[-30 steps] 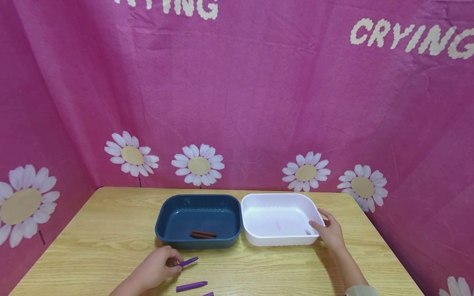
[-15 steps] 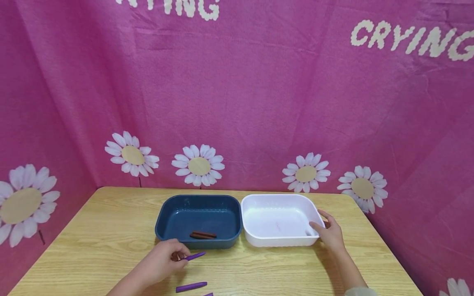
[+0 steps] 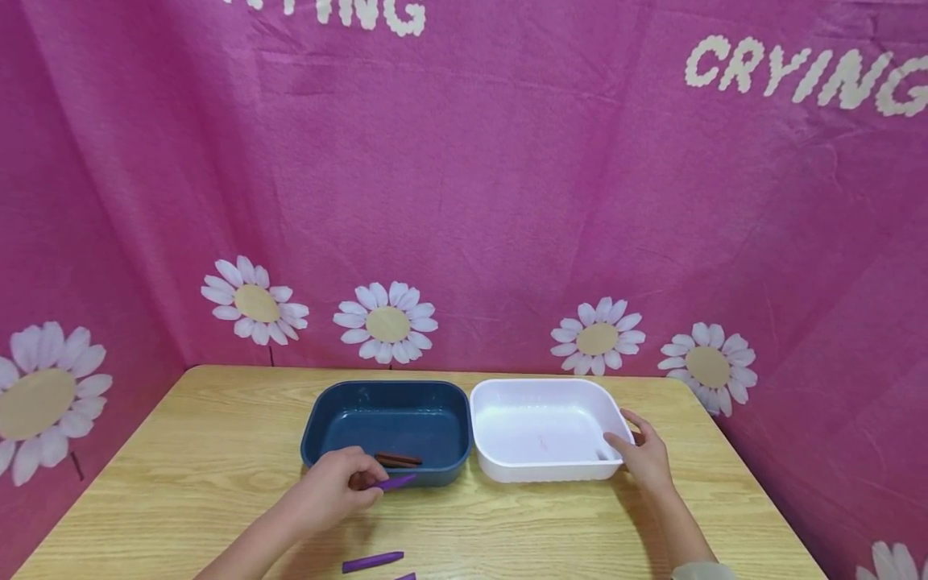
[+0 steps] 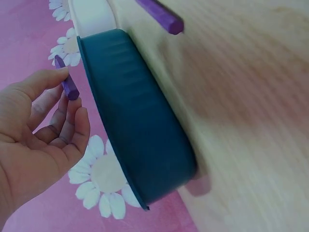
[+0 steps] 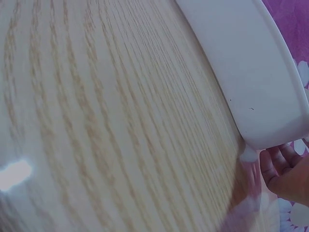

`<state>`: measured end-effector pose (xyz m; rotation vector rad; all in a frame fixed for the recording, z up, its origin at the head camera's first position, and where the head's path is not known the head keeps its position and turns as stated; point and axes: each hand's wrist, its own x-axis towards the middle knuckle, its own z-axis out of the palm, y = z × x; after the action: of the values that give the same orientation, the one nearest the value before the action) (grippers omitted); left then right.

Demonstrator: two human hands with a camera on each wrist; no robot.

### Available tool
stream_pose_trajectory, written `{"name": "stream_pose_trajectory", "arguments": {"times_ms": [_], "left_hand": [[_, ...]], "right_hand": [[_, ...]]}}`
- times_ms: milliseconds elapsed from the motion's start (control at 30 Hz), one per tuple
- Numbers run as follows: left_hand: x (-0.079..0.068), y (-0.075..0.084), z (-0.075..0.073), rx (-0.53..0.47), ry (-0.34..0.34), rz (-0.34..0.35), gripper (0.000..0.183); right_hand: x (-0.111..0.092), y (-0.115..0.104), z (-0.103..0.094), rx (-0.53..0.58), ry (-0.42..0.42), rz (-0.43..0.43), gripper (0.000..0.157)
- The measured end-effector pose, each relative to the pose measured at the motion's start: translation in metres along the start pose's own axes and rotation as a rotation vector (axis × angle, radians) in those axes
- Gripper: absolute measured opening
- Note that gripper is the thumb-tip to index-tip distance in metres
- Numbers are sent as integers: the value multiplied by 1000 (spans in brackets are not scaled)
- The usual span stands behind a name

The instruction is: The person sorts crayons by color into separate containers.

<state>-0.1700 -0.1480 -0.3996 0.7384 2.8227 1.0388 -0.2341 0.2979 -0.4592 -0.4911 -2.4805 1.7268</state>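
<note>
My left hand (image 3: 329, 493) pinches a purple crayon (image 3: 397, 482) between thumb and fingers. It hovers at the near edge of a dark blue tray (image 3: 391, 419), above the table; the left wrist view shows the crayon (image 4: 67, 83) apart from the tray's wall (image 4: 135, 116). Brown crayon-like sticks (image 3: 397, 461) lie inside the blue tray at the front. At the right, my right hand (image 3: 648, 461) holds the right side of a white tray (image 3: 544, 423), thumb over the rim and fingers outside. In the right wrist view, those fingers (image 5: 273, 166) touch its outer end.
Another purple crayon (image 3: 373, 561) lies on the wooden table (image 3: 217, 451), and part of one more purple crayon (image 3: 408, 577) shows at the bottom edge. The two trays stand side by side. A pink flowered cloth (image 3: 464, 201) hangs behind and beside the table.
My left hand has moved up and to the right with the purple crayon, from the table in front of the blue tray to its near rim. My right hand stays on the white tray.
</note>
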Motion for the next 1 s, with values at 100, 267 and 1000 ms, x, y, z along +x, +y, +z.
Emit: {"name": "stream_pose_trajectory", "arguments": {"times_ms": [100,267,1000], "left_hand": [[5,4,-2,13,-5,12,6],[15,11,-4,26,-16,38,8],[53,38,0,30,-44,63,11]], "right_hand": [[0,-1,0,-2,2,4,65],[-1,-2,0,-2,2,4,64],[-1,4,3,37,62,-42,61]]}}
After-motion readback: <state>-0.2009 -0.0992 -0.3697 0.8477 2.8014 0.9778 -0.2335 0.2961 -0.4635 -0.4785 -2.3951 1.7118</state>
